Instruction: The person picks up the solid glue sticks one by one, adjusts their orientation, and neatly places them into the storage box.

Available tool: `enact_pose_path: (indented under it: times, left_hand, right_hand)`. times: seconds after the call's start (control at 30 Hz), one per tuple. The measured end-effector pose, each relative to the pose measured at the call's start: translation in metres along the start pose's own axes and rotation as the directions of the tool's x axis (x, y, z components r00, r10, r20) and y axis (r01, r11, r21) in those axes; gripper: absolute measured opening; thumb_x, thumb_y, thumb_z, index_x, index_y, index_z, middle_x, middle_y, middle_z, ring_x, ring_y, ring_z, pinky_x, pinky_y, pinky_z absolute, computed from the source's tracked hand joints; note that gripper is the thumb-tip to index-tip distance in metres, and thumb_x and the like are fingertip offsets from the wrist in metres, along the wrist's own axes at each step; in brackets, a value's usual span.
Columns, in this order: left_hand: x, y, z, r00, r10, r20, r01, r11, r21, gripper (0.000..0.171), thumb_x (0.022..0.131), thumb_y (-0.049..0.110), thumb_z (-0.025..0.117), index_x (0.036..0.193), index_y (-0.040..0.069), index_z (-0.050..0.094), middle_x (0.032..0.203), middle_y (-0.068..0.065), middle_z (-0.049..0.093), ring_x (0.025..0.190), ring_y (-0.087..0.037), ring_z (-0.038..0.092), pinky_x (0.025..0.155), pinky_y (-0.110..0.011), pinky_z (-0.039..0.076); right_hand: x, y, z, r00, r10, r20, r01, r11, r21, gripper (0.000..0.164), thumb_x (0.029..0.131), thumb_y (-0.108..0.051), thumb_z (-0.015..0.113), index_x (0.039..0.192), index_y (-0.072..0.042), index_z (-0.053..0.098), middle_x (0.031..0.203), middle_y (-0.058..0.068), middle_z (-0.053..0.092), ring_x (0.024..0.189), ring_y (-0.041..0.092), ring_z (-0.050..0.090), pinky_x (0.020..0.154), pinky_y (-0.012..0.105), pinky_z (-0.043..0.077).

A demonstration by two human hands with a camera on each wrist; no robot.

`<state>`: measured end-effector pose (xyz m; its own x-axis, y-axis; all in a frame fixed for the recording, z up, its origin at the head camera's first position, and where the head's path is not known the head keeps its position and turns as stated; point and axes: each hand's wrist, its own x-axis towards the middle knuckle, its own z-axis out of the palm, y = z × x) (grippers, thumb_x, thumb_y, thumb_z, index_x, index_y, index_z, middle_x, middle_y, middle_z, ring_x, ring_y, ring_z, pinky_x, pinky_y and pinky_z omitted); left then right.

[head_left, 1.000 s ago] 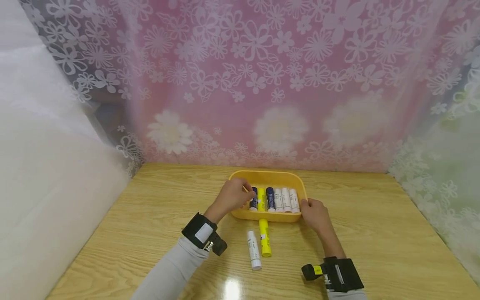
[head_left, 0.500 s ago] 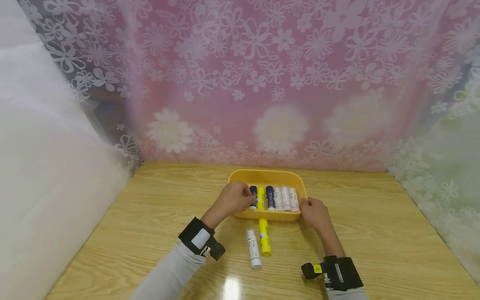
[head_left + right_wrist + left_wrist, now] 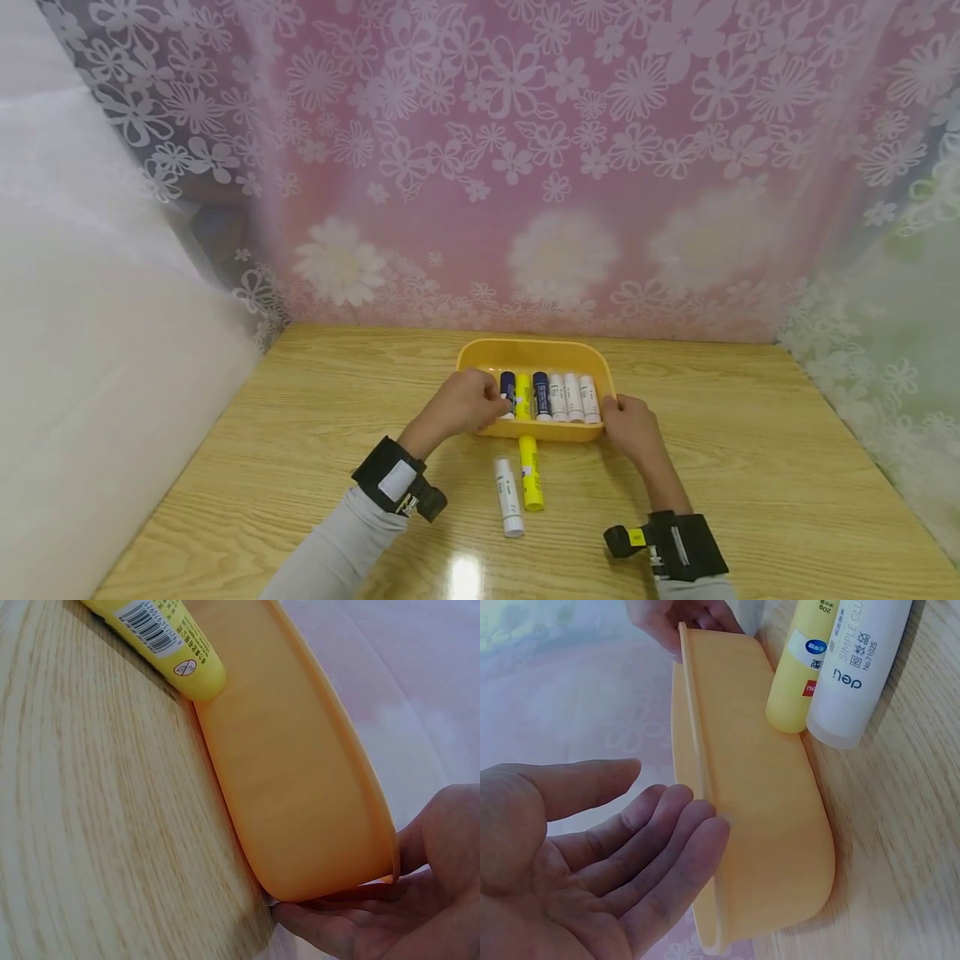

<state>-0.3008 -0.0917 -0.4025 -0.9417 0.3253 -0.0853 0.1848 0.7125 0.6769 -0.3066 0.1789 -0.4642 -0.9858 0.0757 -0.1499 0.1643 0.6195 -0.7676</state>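
Note:
A yellow-orange plastic tray (image 3: 495, 428) stands on the table with a row of glue sticks in it: dark blue, yellow and white ones. My left hand (image 3: 467, 400) is over its near left rim; in the left wrist view this hand (image 3: 592, 862) has loosely bent fingers, the thumb apart, and holds nothing. With my right hand (image 3: 632, 425) I grip the tray's right end; the right wrist view has the thumb at the rim and fingers under the side. In front of the tray lie a yellow glue stick (image 3: 531, 475) and a white glue stick (image 3: 508, 497).
The wood-grain table (image 3: 750, 450) reaches back to a pink flowered curtain (image 3: 465, 167). A white sheet (image 3: 97, 333) hangs along the left side, and a pale flowered curtain (image 3: 892, 333) along the right.
My left hand has drawn slightly back toward me, from inside the tray's left end to its near rim. The right hand keeps its grip, and the glue sticks lie as before.

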Motion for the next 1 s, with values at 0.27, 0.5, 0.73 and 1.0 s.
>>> enact_pose_path:
  times: [0.27, 0.5, 0.73, 1.0]
  left_hand:
    - [-0.006, -0.001, 0.000, 1.000, 0.021, 0.007, -0.021, 0.999, 0.042, 0.026, 0.097, 0.023, 0.069, 0.075, 0.009, 0.065, 0.060, 0.001, 0.056, 0.052, -0.012, 0.051, 0.050, -0.024, 0.040]
    - [-0.010, -0.002, 0.005, 1.000, 0.014, 0.002, -0.014, 0.994, 0.105, 0.030, 0.095, 0.025, 0.071, 0.070, 0.011, 0.062, 0.062, 0.002, 0.052, 0.057, -0.013, 0.047, 0.053, -0.024, 0.035]
    - [-0.018, -0.007, 0.016, 0.999, -0.042, 0.025, 0.040, 0.996, 0.085, 0.032, 0.095, 0.023, 0.070, 0.068, 0.011, 0.060, 0.060, 0.002, 0.047, 0.055, -0.013, 0.046, 0.050, -0.024, 0.033]
    - [-0.023, -0.012, 0.025, 0.997, -0.068, 0.046, 0.064, 0.994, 0.084, 0.028, 0.095, 0.022, 0.071, 0.077, 0.001, 0.070, 0.058, 0.002, 0.046, 0.052, -0.013, 0.044, 0.048, -0.024, 0.032]
  right_hand:
    - [-0.002, -0.002, 0.000, 1.000, -0.002, -0.010, 0.002, 1.000, 0.005, 0.049, 0.107, -0.027, 0.034, 0.129, 0.009, 0.060, 0.093, 0.014, 0.062, 0.080, 0.024, 0.054, 0.062, 0.029, 0.041]
    - [-0.001, -0.001, 0.000, 1.000, 0.003, -0.009, -0.003, 1.000, 0.002, 0.049, 0.107, -0.027, 0.034, 0.129, 0.009, 0.060, 0.095, 0.016, 0.063, 0.081, 0.024, 0.055, 0.063, 0.029, 0.042]
    - [-0.001, -0.002, 0.000, 1.000, -0.003, -0.009, 0.003, 1.000, -0.002, 0.048, 0.107, -0.027, 0.033, 0.124, 0.008, 0.061, 0.085, 0.012, 0.059, 0.076, 0.022, 0.053, 0.061, 0.030, 0.041]
    - [-0.002, -0.001, 0.000, 1.000, -0.010, -0.018, 0.010, 1.000, 0.003, 0.047, 0.107, -0.028, 0.033, 0.116, 0.007, 0.063, 0.080, 0.009, 0.056, 0.072, 0.020, 0.051, 0.059, 0.029, 0.041]
